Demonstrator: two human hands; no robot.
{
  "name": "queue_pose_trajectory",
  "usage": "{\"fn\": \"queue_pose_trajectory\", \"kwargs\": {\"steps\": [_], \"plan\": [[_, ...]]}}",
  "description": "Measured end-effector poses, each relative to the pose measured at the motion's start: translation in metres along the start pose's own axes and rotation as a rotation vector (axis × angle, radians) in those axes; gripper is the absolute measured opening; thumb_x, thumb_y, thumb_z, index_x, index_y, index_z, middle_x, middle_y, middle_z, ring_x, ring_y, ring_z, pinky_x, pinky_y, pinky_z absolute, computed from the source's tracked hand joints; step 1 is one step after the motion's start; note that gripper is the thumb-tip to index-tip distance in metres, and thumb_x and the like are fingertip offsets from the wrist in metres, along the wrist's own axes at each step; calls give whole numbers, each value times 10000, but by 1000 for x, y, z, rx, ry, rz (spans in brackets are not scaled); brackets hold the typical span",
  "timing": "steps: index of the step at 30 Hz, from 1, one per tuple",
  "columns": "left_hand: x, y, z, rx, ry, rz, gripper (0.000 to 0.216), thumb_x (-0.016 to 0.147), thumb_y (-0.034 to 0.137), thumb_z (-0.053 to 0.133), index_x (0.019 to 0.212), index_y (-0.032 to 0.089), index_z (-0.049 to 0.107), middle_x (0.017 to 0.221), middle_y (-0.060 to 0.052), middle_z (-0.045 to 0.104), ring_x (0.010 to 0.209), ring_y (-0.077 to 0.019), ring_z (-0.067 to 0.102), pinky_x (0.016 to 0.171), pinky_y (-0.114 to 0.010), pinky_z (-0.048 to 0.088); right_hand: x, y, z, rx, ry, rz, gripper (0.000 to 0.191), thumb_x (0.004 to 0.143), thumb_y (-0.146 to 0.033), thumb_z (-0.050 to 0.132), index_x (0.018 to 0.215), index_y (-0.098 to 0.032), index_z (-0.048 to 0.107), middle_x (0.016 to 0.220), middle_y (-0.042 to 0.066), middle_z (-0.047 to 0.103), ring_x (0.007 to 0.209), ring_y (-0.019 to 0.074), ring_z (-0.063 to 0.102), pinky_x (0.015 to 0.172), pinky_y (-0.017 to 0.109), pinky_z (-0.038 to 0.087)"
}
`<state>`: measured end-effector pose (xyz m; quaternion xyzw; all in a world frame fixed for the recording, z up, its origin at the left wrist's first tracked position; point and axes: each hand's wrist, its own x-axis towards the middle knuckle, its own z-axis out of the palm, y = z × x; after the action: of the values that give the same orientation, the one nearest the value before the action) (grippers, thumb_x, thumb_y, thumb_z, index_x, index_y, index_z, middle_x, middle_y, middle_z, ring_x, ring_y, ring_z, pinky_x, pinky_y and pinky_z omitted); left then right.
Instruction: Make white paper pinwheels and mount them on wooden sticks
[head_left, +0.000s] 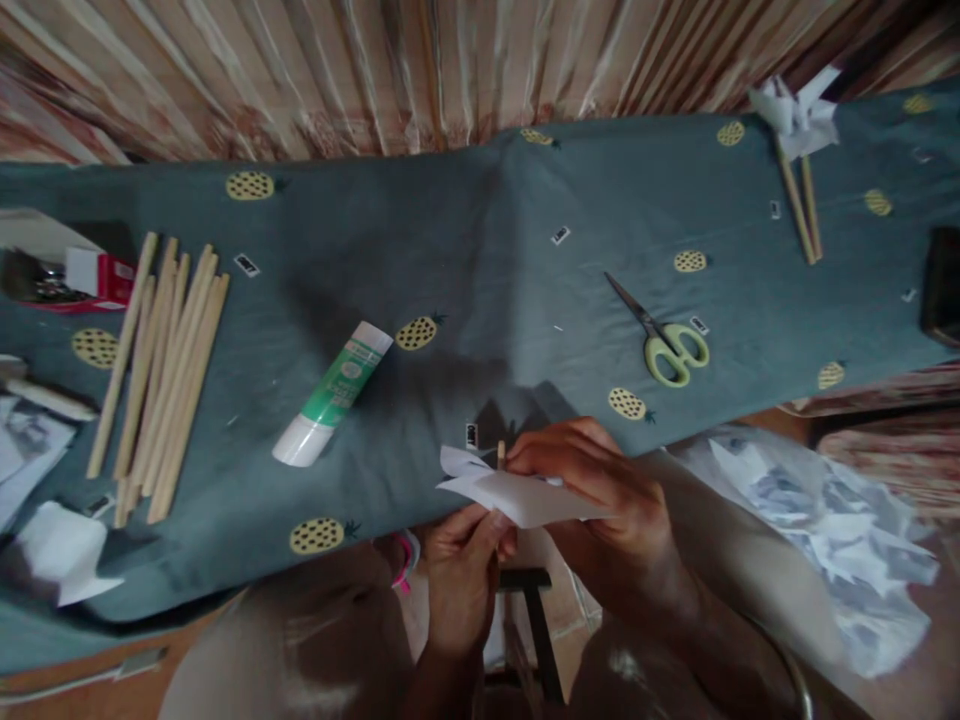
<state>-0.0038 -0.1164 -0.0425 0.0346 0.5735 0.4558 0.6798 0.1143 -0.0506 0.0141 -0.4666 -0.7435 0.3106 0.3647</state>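
At the table's near edge, a piece of white paper (517,498) with folded flaps sits around a thin wooden stick (501,455), whose tip pokes up past the paper. My left hand (463,570) is closed below, thumb against the paper's lower edge, gripping the stick, which is mostly hidden. From the right, my right hand (600,490) pinches the paper near the stick's tip; its fingertips are partly hidden. A green and white glue stick (334,393) lies on its side to the left. Scissors with light green handles (675,353) rest to the right, blades slightly apart.
Several wooden sticks (169,370) lie bundled at left beside a red box (112,280) and paper scraps (64,550). Two sticks topped with white paper (796,115) are at far right. A plastic bag of paper pieces (840,550) sits below the pineapple-print tablecloth (450,230).
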Motion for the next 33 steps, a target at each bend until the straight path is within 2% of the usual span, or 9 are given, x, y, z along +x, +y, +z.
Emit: {"fn": "queue_pose_trajectory", "kwargs": {"steps": [10, 21, 27, 33], "plan": [[1, 0, -3, 37, 4, -15, 276, 610, 312, 807, 471, 146, 636, 444, 31, 530, 446, -53, 432, 482, -168, 349, -1, 3, 0, -8, -8, -9, 169, 845, -87, 622, 999, -154, 636, 981, 85, 716, 921, 193, 642, 822, 347, 501], [0, -3, -6, 63, -12, 17, 379, 641, 480, 813, 507, 153, 676, 453, 24, 551, 454, -57, 454, 502, -173, 370, 0, 5, 1, 1, -2, 9, 187, 824, -64, 631, 983, -162, 632, 967, 69, 715, 911, 183, 640, 811, 329, 509], [0, -3, -7, 84, -15, 11, 389, 631, 518, 813, 546, 153, 709, 454, 21, 548, 459, -62, 439, 507, -188, 364, 1, 5, 0, 19, -13, 28, 157, 847, -89, 616, 981, -170, 634, 960, 66, 715, 907, 183, 637, 792, 335, 516], [1, -4, -8, 119, -25, 46, 365, 691, 496, 785, 584, 152, 724, 457, 23, 534, 469, -65, 415, 515, -200, 344, 4, 3, 0, 40, -15, 72, 141, 852, -84, 606, 949, -182, 635, 928, 49, 720, 890, 175, 632, 783, 328, 512]]}}
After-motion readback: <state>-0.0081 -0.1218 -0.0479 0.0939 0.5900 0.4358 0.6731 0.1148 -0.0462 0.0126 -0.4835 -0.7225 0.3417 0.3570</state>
